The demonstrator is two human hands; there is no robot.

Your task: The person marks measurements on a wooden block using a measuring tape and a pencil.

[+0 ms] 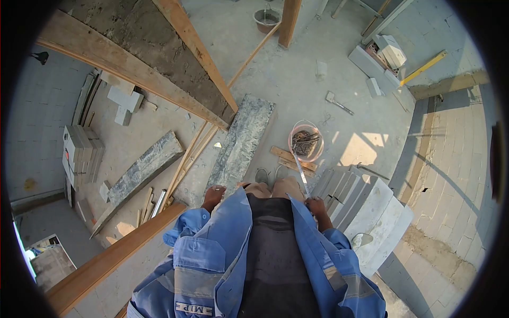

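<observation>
Concrete floor of a half-built room, seen from the head cam looking straight down past a blue work jacket (pixel 212 265). Block walls left and right, sun patch on the floor far right. Right hand (pixel 316 206) is closed round the near end of a thin metal strip (pixel 301 169), prob. a tape measure or steel rule, which runs away from the hand toward a pink bucket (pixel 306 142) full of dark metal bits just past the feet. Left hand (pixel 213 195) hangs by the hip, fingers curled loosely, nothing visible in it; can't tell if it's fully closed. Stack of pale blocks (pixel 360 206) sits right beside the right hand. Mortar-crusted plank (pixel 241 140) lies on the floor far of the left hand, w/ a second one (pixel 140 172) further left. Timber beams (pixel 122 63) cross the far left; another beam (pixel 106 262) near left. Step in hand looks like carrying or extending the strip while standing; next move prob. needs the free hand to steady the far end.
</observation>
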